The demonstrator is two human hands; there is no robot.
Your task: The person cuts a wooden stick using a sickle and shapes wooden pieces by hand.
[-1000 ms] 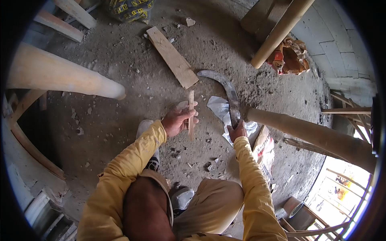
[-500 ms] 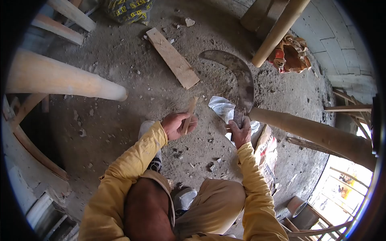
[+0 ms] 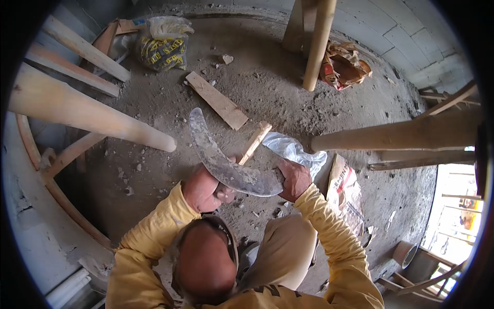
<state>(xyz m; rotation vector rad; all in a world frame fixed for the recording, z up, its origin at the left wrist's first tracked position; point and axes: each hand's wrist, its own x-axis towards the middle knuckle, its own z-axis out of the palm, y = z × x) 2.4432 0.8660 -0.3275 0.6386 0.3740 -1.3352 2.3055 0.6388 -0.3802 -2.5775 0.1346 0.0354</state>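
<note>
The fingers of the right hand clench one end of a curved, grey metal blade. Behind the blade, the partly hidden left hand grasps a narrow, pale wooden strip jutting beyond it.

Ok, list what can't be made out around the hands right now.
All in the head view:
- Wooden strip, lower end: hidden behind the curved blade.
- Left hand, some fingers: also behind the blade.
- Blade's gripped end: covered by the right hand.
- Paper sack, finer print: too small.
</note>
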